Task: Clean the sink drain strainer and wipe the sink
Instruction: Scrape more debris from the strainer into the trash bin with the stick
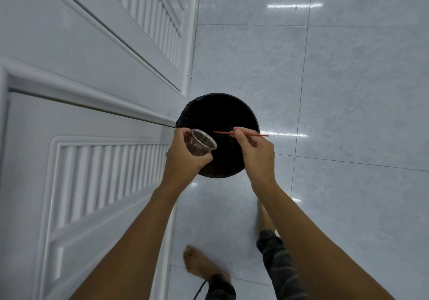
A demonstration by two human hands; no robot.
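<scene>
My left hand [185, 158] grips a perforated metal drain strainer [202, 142], a small cup with holes, tilted with its mouth toward the right. It hangs over the left rim of a round black trash bin [234, 114] lined with a dark bag. My right hand [254, 153] pinches a thin red stick [255, 134] between thumb and fingers. The stick lies level over the bin, its tip pointing left at the strainer's mouth, a short gap apart from it.
White louvred cabinet doors [92, 90] fill the left side, right beside the bin. Glossy pale floor tiles [348, 79] stretch to the right. My bare foot [199, 262] and trouser legs stand below the bin; a dark cord [200, 290] lies near the foot.
</scene>
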